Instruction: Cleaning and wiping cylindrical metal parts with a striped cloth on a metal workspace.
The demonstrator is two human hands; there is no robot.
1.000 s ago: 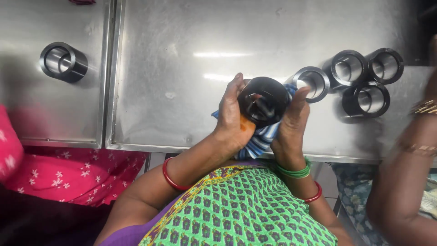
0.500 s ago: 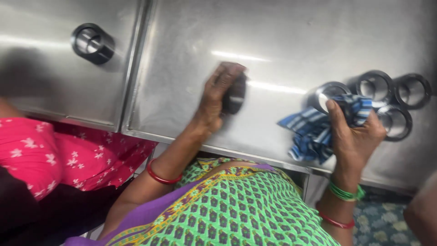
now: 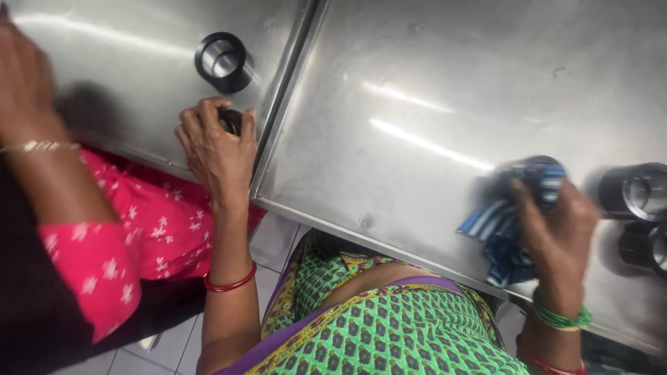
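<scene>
Left of centre, near the seam between two steel tabletops [image 3: 445, 90]: left hand [image 3: 217, 149], fingers curled together over a black metal ring [image 3: 231, 119], mostly hidden beneath them, pressed down on the left-hand steel sheet. Just above, upper left of centre: a second black metal ring with a bright bore [image 3: 224, 61], lying flat, apart from the hand. Red bangle [image 3: 229, 283] on the left wrist, lower centre-left.

Lower right: right hand [image 3: 556, 222], blurred, fingers closed on a blue-and-white striped cloth [image 3: 501, 232] bunched against the right-hand steel sheet, part of it draped over the table's front edge. Green bangles [image 3: 560, 318] and a red one below on that wrist. Far right edge: two more black rings with shiny bores [image 3: 638, 191], one above the other, just beside the cloth hand.

Far left: another person's arm in a pink star-printed sleeve [image 3: 90, 260], gold bracelet at the wrist, hand blurred at the upper left corner. No packages, labels or signs in view.
</scene>
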